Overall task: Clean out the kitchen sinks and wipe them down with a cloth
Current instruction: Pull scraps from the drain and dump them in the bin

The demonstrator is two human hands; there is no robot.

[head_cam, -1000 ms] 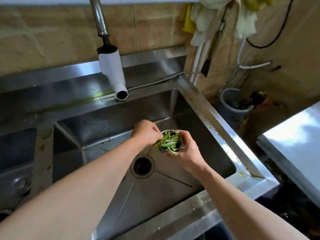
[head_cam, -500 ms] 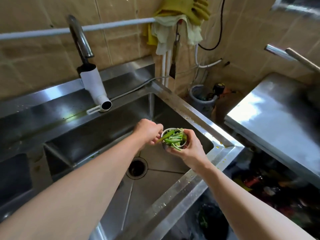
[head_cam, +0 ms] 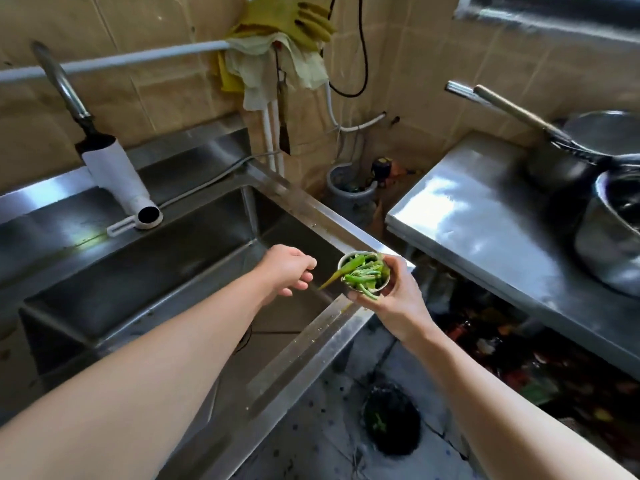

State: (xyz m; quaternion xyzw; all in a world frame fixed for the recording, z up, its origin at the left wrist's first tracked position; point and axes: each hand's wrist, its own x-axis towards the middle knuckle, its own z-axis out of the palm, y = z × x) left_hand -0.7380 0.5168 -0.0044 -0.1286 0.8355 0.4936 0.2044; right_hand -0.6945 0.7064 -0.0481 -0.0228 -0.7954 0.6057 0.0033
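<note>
My right hand [head_cam: 394,296] grips a small metal strainer cup [head_cam: 365,271] heaped with green vegetable scraps, held above the right rim of the steel sink [head_cam: 304,209]. My left hand [head_cam: 285,268] hovers just left of the cup over the basin, fingers loosely curled and holding nothing; one long green scrap sticks out toward it. The drain hole is mostly hidden behind my left forearm. Pale cloths [head_cam: 263,67] and yellow rubber gloves [head_cam: 294,22] hang on a white pipe at the wall.
The tap with a white plastic spout [head_cam: 117,181] leans over the basin's back left. A steel counter [head_cam: 502,230] with pots and a ladle stands to the right. A dark floor drain [head_cam: 391,417] lies in the tiled gap below; a grey bucket [head_cam: 349,195] stands in the corner.
My right hand has carried the cup of scraps rightward from over the basin to its right rim. My left hand has come off the cup. The view has swung right and down.
</note>
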